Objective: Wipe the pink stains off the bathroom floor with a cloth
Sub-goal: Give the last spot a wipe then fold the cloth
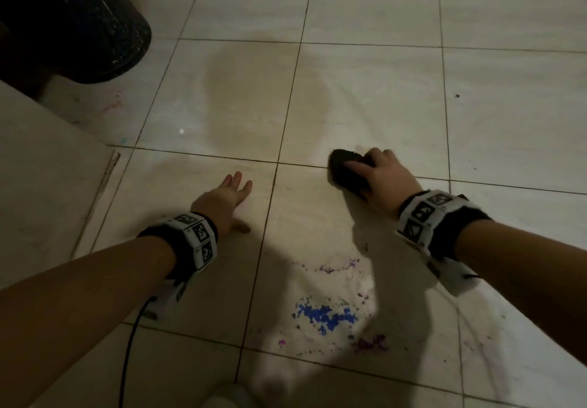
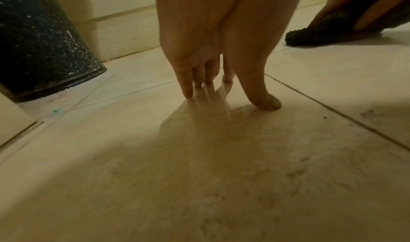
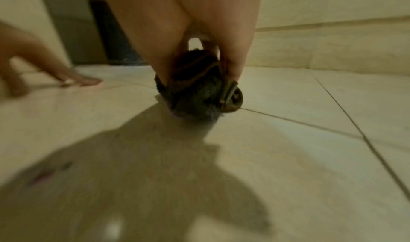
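Observation:
A dark fuzzy cloth [image 1: 344, 172] is bunched on the pale tiled floor [image 1: 365, 96], and my right hand [image 1: 374, 175] grips it, fingers curled over its top. In the right wrist view the cloth [image 3: 195, 98] sits pinched between thumb and fingers of the right hand [image 3: 197, 75]. Pink and purple stains [image 1: 370, 344] speckle the tile nearer me, behind that hand, beside a blue patch [image 1: 324, 315]. My left hand [image 1: 232, 198] rests on the floor to the left with straight spread fingers, holding nothing; its fingertips [image 2: 188, 94] touch the tile.
A dark speckled bin [image 1: 73, 20] stands at the far left, with a faint pink smear [image 1: 112, 104] near its base. A raised pale ledge [image 1: 41, 169] borders the left side. A black cable [image 1: 131, 344] hangs from my left wrist. A wet sheen [image 1: 254, 96] marks the tile ahead.

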Tool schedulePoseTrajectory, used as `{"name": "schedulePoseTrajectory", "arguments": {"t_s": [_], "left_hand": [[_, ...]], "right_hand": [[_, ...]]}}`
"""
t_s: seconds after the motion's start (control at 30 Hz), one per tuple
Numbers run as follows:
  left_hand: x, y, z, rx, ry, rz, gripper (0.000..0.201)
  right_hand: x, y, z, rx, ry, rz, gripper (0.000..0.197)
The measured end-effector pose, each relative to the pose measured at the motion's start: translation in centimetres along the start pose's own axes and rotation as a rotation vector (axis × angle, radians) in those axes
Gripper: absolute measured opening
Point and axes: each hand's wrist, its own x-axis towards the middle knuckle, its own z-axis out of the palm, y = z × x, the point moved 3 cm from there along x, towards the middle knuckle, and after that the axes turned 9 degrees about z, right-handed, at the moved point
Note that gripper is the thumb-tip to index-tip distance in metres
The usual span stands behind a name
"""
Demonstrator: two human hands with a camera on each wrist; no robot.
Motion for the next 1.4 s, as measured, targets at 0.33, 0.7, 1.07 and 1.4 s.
{"name": "schedulePoseTrajectory", "arguments": {"t_s": [0.33,0.7,1.07,1.4], "left_hand": [[-5.1,-3.7,3.1,0.025,-0.052,-0.017,0.122],[-10.5,-6.6,8.1,0.153,-0.176,-0.055,0.141],[-12.2,-7.4,9.3,0.086,-0.117,-0.141,0.13],[-12.4,-7.0,8.8,0.164,-0.149,-0.059,0.123]], "right_hand": [[-12.7,-4.6,3.5,0.094,-0.346,-0.394,0.055],[-4.7,-13.3,3.6,-0.101,-0.132,-0.525,0.044],[-5.3,-19.8,4.8,-0.073,-0.279,-0.703,0.053],[-13.3,-17.6,7.8,-0.158,-0.366,-1.188,0.038]]}}
